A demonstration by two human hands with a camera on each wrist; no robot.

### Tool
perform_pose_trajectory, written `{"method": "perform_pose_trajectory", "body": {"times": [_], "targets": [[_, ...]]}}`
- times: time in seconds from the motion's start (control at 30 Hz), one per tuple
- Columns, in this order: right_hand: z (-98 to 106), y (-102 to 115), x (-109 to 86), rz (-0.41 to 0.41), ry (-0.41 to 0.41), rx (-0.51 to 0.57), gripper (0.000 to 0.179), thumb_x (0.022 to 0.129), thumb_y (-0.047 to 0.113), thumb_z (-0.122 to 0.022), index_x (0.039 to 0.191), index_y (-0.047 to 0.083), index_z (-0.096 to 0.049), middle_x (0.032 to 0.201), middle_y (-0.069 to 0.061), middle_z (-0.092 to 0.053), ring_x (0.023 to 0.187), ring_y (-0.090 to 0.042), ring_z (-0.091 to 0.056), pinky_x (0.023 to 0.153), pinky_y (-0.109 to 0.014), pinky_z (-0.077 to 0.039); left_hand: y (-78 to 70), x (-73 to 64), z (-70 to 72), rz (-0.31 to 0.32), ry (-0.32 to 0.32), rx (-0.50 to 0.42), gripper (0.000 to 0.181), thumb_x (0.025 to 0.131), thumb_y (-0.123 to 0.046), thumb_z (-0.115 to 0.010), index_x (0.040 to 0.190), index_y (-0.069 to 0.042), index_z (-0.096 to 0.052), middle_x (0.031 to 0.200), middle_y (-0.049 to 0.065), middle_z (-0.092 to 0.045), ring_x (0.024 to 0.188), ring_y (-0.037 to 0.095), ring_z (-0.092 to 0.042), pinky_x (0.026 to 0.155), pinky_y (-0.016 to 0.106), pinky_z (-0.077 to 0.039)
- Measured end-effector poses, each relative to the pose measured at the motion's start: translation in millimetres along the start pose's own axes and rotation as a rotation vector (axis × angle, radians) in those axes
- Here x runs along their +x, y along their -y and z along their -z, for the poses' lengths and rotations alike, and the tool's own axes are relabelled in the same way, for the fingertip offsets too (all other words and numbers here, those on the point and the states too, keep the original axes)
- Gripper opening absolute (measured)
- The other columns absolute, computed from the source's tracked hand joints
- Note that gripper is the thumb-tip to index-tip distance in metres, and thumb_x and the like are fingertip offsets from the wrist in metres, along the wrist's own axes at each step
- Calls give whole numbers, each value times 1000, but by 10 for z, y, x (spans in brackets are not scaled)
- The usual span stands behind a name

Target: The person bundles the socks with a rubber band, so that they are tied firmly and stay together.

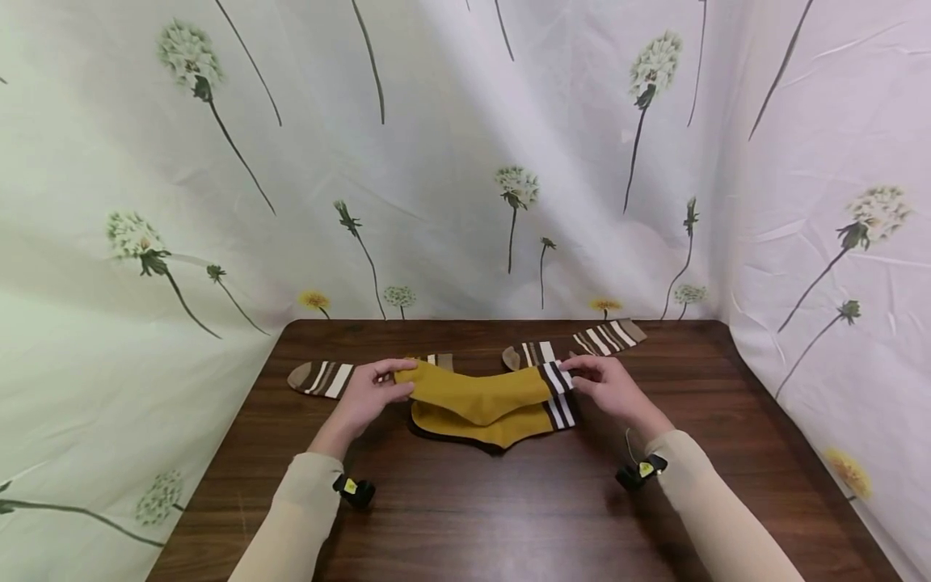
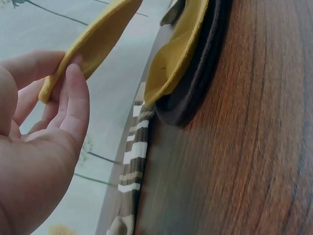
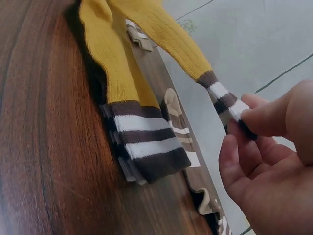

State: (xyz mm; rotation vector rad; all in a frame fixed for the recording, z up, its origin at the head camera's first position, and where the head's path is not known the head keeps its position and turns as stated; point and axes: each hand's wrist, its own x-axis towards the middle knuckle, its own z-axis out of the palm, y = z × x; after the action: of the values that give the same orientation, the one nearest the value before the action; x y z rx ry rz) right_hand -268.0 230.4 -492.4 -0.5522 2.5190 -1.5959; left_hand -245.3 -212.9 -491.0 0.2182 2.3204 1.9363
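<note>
Between my two hands a mustard-yellow sock [image 1: 476, 396] with a dark-and-white striped cuff is stretched sideways above the table. My left hand [image 1: 372, 396] pinches its toe end; in the left wrist view the thumb and fingers meet on the yellow fabric. At the other end my right hand [image 1: 607, 388] pinches the striped cuff [image 3: 227, 100]. Beneath the raised sock lies another yellow sock [image 1: 509, 428] with the same cuff, flat on a dark sock [image 2: 176, 110] whose edge shows below it. The middle of this stack is partly hidden by the held sock.
Brown-and-white striped socks lie behind the hands: one at the left [image 1: 320, 378], partly covered, and others at the back right, such as this striped sock [image 1: 609, 335]. The brown wooden table [image 1: 494, 517] ends at a white flower-printed cloth [image 1: 451, 202].
</note>
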Motion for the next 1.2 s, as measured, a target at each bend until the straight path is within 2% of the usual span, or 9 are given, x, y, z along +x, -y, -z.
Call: {"method": "perform_pose_trajectory", "body": {"times": [0.1,0.17,0.3,0.5,0.63,0.9,1.0,1.2], "targets": [[39,-6,-43,13,-9,-40,26,100,-1,-67,125,2,-74,133,-23,-68,92,-19,-66,75,-28,-57,-8,-29,15,-2,19,17,41,96,-2,-76,135,5,-66,141,27,-58,87,13,-67,78,31,-62],[53,-18,-69,16,-16,-54,24,99,1,-69,123,2,-76,123,-20,-72,86,-14,-64,74,-27,-56,-16,-50,23,-4,32,28,43,95,-2,-76,136,5,-66,147,27,-54,80,11,-66,78,34,-62],[68,-26,-125,22,-21,-47,21,99,4,-71,119,3,-77,119,-18,-74,87,-11,-66,74,-26,-57,-40,-94,23,3,54,27,46,95,-4,-77,138,4,-64,154,26,-48,72,10,-64,80,40,-63],[121,-2,-210,24,-32,-35,20,99,6,-72,117,5,-78,119,-15,-75,88,-12,-68,74,-27,-58,-98,-156,11,9,72,-21,49,95,-3,-77,141,3,-62,151,25,-51,84,12,-71,78,38,-63],[155,8,-248,47,-31,-34,19,98,4,-71,117,3,-78,119,-18,-74,87,-10,-67,74,-26,-57,-103,-187,-10,6,98,-34,52,95,-2,-77,143,5,-60,146,27,-54,90,13,-73,77,35,-63],[108,-92,-270,84,-6,-12,19,96,-1,-72,115,-2,-76,114,-22,-73,81,-7,-66,69,-24,-57,3,-225,-44,41,123,-24,52,95,-1,-76,143,6,-59,145,30,-55,92,14,-74,79,38,-63],[74,-153,-273,84,-9,-43,20,95,-1,-72,115,0,-76,112,-20,-74,80,-7,-66,67,-24,-56,44,-228,-71,36,102,-13,51,94,0,-76,142,6,-60,143,30,-58,93,15,-75,79,38,-63],[1,-231,-285,58,-13,-140,23,95,2,-74,117,5,-77,109,-10,-77,83,-9,-67,70,-26,-56,135,-218,-124,22,27,49,44,94,0,-76,137,5,-66,144,27,-60,102,14,-72,79,27,-60]]}}
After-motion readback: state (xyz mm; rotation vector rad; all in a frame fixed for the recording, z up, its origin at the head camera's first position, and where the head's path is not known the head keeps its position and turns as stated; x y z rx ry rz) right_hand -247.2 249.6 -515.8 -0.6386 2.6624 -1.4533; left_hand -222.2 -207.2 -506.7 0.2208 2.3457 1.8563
